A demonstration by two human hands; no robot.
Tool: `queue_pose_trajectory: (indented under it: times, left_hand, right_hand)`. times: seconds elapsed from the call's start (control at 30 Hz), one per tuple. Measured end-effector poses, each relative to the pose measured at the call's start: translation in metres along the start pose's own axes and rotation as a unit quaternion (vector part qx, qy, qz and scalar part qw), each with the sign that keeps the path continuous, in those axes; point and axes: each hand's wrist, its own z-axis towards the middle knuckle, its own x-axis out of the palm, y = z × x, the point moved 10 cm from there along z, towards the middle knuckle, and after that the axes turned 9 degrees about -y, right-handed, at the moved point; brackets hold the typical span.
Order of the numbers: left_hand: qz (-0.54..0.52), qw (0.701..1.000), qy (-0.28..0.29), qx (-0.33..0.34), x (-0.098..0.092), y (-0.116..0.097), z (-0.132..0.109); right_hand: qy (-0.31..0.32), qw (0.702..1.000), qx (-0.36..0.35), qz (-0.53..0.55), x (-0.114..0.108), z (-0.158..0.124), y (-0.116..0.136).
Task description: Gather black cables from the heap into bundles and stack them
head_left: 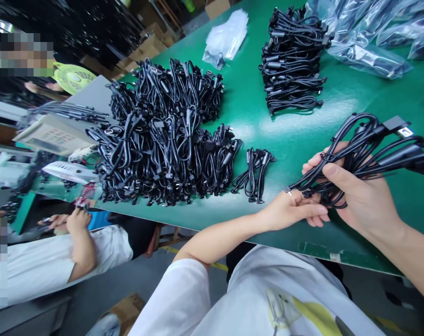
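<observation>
A bundle of black cables [351,149] with several connectors is in my right hand [369,200], whose thumb presses over it above the green table [302,144]. Just left of it, my left hand [295,210] touches the lower part of the same bundle with its fingers curled; a small plug end pokes out above that hand. A few coiled cables [255,175] lie on the table left of my hands. Beyond them sits a large heap of black cable bundles [173,154]. A neat stack of tied cables [292,65] is farther back.
Clear plastic bags [227,35] lie at the back, with filled bags [369,58] at the back right. A white fan [68,172], a beige device [58,135] and a green fan [73,77] stand left. A seated person [58,256] works at lower left; another person's hands show behind.
</observation>
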Motion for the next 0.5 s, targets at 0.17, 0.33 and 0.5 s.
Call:
queue_pose_trajectory:
  times: [0.17,0.33,0.5]
  left_hand:
    - [0.023,0.999,0.019,0.018,0.000,-0.002,0.001]
    - [0.015,1.000,0.011,0.023,-0.003,0.000,0.002]
    - [-0.040,0.998,-0.037,0.038,-0.014,-0.002,0.004]
  right_hand:
    - [-0.011,1.000,-0.002,-0.019,-0.003,-0.003,0.000]
    - [-0.019,0.998,-0.020,-0.050,-0.006,-0.007,0.004]
    - [-0.029,0.999,-0.002,-0.033,-0.007,-0.002,0.003]
